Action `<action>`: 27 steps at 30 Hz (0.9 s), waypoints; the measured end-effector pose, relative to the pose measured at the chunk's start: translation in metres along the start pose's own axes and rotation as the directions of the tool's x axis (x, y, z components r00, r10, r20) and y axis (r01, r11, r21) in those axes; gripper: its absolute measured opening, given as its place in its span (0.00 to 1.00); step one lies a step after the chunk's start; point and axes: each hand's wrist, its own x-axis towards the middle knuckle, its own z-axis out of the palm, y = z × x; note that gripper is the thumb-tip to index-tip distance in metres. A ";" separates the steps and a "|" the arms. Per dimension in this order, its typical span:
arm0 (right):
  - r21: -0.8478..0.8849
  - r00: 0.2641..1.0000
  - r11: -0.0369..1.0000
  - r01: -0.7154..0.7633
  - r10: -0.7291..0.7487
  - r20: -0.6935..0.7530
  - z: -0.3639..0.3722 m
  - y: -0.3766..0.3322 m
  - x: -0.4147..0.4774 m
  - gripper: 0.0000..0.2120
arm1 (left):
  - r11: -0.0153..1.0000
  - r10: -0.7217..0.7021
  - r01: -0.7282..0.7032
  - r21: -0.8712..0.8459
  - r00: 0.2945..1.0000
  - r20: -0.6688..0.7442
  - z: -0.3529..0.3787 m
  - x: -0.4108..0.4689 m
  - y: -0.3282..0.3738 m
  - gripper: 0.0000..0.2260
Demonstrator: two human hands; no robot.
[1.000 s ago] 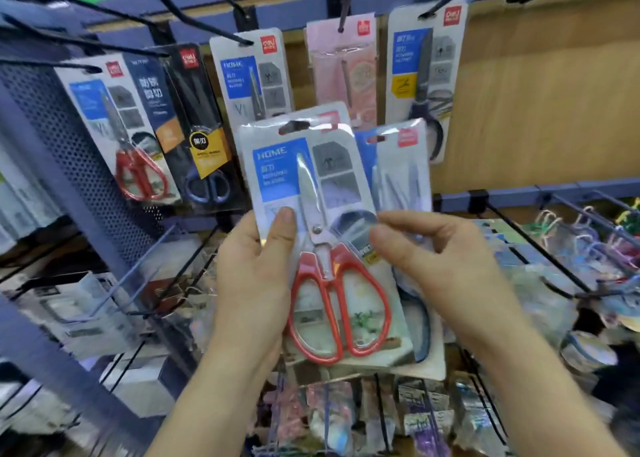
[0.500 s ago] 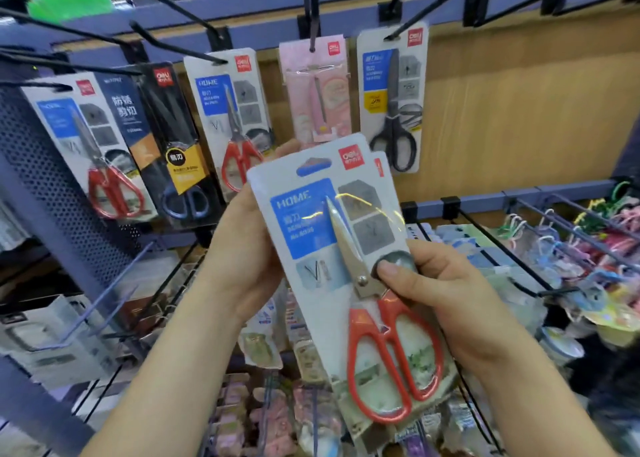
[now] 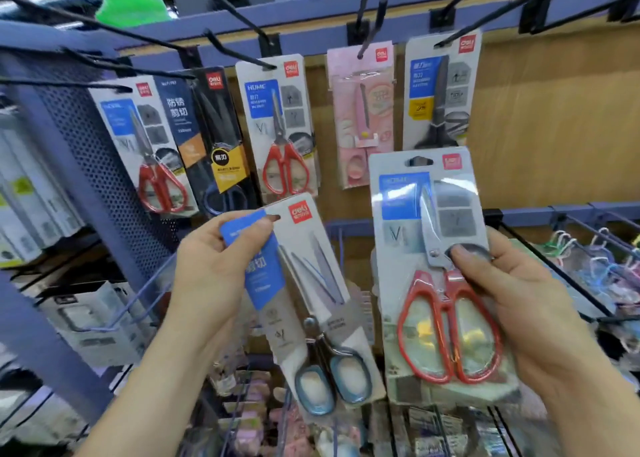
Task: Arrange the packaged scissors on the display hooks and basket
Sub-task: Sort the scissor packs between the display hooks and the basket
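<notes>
Five hanging packs [image 3: 280,124] are dangling from hooks [image 3: 239,52] along the top rail, from 10 to 1 o'clock. At 8 o'clock the left hand [image 3: 207,262] is pinching the top corner of the blue-handled pack [image 3: 311,300], which is tilting with its handles toward 5 o'clock. At 4 o'clock the right hand [image 3: 512,304] is gripping the red-handled pack [image 3: 436,283], thumb pressing near the pivot. The pack is standing nearly upright, hang hole at 12. The held packs are staying apart.

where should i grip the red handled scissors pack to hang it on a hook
Grip the red-handled scissors pack by its lower half from the right edge, thumb in front, as the right hand does. The flat card is upright, so this leaves the top hang slot clear.
</notes>
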 end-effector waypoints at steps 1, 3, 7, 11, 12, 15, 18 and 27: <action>-0.050 1.000 0.999 0.017 -0.016 0.007 0.006 0.001 0.002 0.15 | 1.000 -0.003 0.003 0.000 1.000 -0.023 -0.008 0.000 0.001 0.02; -0.125 0.998 0.990 0.064 -0.062 0.021 0.019 0.006 0.007 0.15 | 1.000 0.003 -0.004 -0.008 0.998 -0.059 -0.028 0.003 0.002 0.05; -0.190 0.990 0.974 0.120 -0.103 0.101 0.054 0.013 0.022 0.12 | 0.996 0.090 -0.089 0.029 0.995 -0.046 -0.067 0.013 0.014 0.09; -0.229 0.981 0.957 0.176 -0.153 0.116 0.090 0.021 0.042 0.10 | 0.977 0.182 -0.182 0.114 0.983 0.012 -0.088 0.018 0.027 0.09; -0.232 0.979 0.954 0.190 -0.167 0.116 0.098 0.023 0.047 0.10 | 0.975 0.176 -0.177 0.132 0.984 0.021 -0.092 0.019 0.029 0.08; -0.233 0.975 0.950 0.207 -0.181 0.129 0.121 0.029 0.060 0.08 | 0.974 0.130 -0.135 0.182 0.991 0.039 -0.099 0.023 0.032 0.05; -0.241 0.973 0.945 0.219 -0.193 0.129 0.141 0.037 0.069 0.06 | 0.960 0.129 -0.135 0.246 0.991 0.040 -0.097 0.028 0.024 0.01; -0.311 0.944 0.892 0.329 -0.301 0.135 0.186 0.052 0.089 0.16 | 0.943 -0.097 0.010 0.331 0.964 0.247 -0.103 0.035 0.011 0.11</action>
